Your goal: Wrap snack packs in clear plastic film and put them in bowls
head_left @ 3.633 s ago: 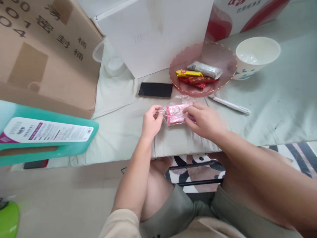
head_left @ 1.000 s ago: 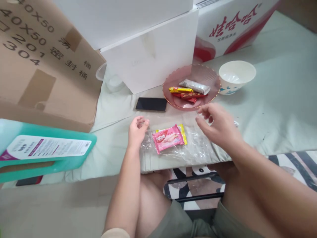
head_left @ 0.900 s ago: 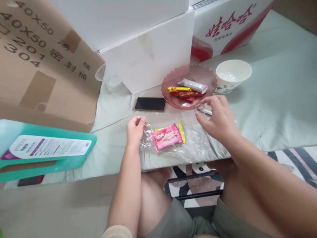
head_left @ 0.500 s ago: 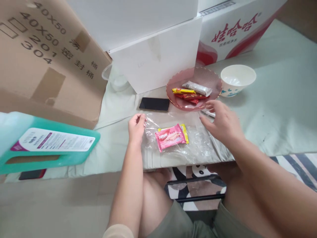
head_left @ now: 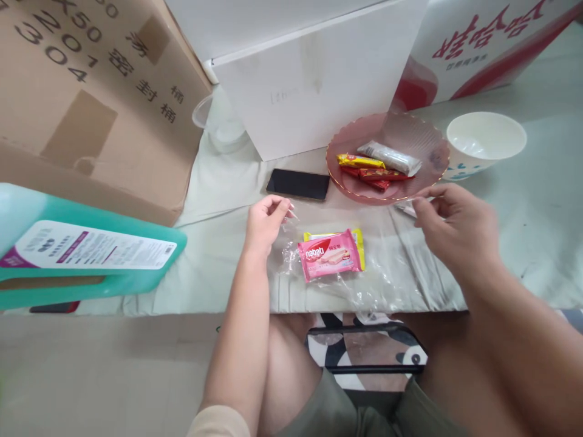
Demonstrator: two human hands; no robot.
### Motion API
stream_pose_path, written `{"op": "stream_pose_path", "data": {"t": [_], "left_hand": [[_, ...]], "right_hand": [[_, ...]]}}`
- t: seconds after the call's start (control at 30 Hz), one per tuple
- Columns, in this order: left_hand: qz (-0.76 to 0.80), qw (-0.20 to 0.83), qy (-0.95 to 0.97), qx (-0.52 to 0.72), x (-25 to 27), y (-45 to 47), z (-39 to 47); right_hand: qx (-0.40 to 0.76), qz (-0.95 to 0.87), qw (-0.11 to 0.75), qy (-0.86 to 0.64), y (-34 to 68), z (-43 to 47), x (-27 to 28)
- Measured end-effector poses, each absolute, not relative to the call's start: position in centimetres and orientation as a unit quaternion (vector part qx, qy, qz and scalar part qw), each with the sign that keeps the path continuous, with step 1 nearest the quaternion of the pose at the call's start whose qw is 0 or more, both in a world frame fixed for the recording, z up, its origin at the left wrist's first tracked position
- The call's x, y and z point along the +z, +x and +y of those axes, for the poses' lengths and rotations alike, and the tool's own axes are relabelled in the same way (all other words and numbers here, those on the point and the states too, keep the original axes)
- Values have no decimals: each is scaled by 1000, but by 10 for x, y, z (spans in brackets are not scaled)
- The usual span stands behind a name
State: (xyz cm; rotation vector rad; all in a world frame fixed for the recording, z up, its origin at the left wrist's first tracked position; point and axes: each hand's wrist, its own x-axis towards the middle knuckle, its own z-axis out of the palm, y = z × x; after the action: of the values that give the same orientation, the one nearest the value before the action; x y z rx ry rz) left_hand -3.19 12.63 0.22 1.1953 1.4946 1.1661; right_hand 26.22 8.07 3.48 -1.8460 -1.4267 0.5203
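Clear plastic film lies spread on the pale green cloth in front of me, and on it I count two wafer packets: one pink packet on top, one yellow packet peeking out from under it. My left hand pinches the film's left corner between thumb and fingertips. My right hand hovers above the film's right side, fingers loosely curled with thumb and forefinger nearly together; I cannot tell whether they hold the film's edge.

Behind the film stands one pink plate carrying four wrapped snacks: one yellow, one silver-white, two red. One black phone lies flat just left of the plate. One white bowl sits to the plate's right. A white pen is partly hidden by my right hand.

At the back I count three boxes: one brown carton, one white box, one red-and-white carton. One clear cup stands between the brown carton and the white box. One teal jug lies on the left. Below the cloth's edge are a beige floor and a patterned stool between my knees.
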Motion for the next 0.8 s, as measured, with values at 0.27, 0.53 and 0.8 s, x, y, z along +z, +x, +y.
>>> {"op": "stream_pose_path", "data": {"t": [0.27,0.53,0.8], "left_hand": [[649,385,436,490,-2,-50,131],[619,194,579,493,28,-41,79],[563,258,778,107,51,-19,34]], "right_hand": [[221,-511,416,-719,273,88,31],[133,-772,410,-466,234,49,35],[242,-847,243,-407,195,58,0]]}}
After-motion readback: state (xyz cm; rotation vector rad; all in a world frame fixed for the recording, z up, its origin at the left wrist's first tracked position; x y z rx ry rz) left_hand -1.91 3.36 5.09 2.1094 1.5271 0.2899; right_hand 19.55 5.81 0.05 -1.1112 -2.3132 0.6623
